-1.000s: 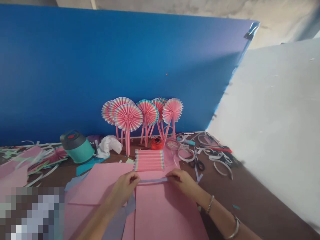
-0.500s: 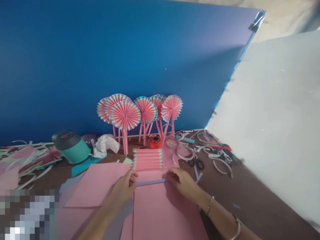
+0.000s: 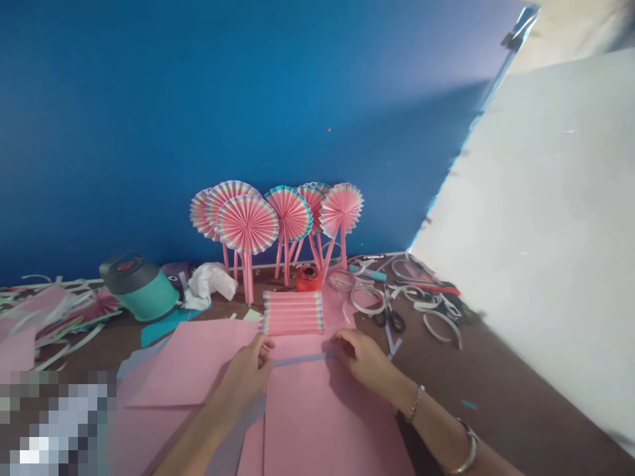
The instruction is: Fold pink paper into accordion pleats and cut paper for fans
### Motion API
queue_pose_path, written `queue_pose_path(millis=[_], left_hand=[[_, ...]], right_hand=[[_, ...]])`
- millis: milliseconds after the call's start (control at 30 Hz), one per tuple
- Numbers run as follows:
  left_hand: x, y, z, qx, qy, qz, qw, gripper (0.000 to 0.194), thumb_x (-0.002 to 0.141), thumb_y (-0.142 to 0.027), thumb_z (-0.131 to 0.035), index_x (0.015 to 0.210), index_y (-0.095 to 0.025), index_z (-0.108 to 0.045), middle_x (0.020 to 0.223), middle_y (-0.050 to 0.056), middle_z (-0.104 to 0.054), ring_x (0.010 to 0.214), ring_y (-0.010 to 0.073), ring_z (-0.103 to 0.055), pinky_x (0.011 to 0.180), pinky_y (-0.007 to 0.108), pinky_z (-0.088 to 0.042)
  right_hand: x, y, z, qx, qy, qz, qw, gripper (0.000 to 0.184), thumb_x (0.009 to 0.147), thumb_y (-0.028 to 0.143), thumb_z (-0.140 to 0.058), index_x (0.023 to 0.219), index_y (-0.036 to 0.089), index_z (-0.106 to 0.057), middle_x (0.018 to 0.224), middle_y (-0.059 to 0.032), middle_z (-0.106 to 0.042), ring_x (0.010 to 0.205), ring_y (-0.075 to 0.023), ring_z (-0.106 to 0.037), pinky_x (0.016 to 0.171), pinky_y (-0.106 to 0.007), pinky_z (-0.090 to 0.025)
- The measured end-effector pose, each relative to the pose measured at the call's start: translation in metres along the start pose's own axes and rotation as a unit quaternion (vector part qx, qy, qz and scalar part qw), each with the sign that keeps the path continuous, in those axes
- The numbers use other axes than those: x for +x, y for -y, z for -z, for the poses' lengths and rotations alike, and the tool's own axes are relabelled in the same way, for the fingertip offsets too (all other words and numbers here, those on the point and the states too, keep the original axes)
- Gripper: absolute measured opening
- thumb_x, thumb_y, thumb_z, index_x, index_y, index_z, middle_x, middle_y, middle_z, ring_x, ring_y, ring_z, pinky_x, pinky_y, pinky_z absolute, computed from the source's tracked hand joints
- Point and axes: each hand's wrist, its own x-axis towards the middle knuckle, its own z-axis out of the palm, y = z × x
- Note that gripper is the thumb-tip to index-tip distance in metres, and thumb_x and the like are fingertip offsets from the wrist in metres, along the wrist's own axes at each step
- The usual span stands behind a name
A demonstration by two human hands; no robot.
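Note:
A thin lavender paper strip (image 3: 303, 359) stretches across the top part of a pink paper sheet (image 3: 332, 416). Its left end is pinched in my left hand (image 3: 252, 365), and the fingers of my right hand (image 3: 358, 357) close on the other end. Just beyond the strip lies an accordion-pleated pink paper (image 3: 292, 312) with striped pastel side edges. More pink sheets (image 3: 208, 357) spread out under and beside my left forearm. My fingertips partly hide both ends of the strip.
Several round pleated paper fans (image 3: 248, 225) on pink sticks stand against the blue wall. Red string (image 3: 308, 278), black scissors (image 3: 389, 318) and curled paper strips (image 3: 441, 328) lie right of centre. A teal-and-grey container (image 3: 141, 287) and crumpled white paper (image 3: 211, 284) sit left.
The view has tilted slightly, so the whole scene sits a little higher. Both hands keep the strip in nearly the same place over the pink sheet.

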Motion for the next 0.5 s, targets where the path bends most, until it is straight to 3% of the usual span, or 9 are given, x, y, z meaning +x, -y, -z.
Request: queue_pose_path(millis=[500], left_hand=[[-0.0025,-0.0034,0.0036,0.019,0.011,0.006,1.000,0.025,0.074,-0.011,-0.041,0.094,-0.023,-0.050,0.071,-0.003,-0.058,0.069,0.0140,-0.057,0.061,0.021,-0.035]], right_hand=[[-0.0008,0.0022,0.0009,-0.006,0.003,-0.015,1.000,0.025,0.073,0.006,-0.049,0.092,0.016,-0.063,0.086,-0.0068,-0.067,0.079,-0.0186,-0.059,0.073,-0.028,-0.043]])
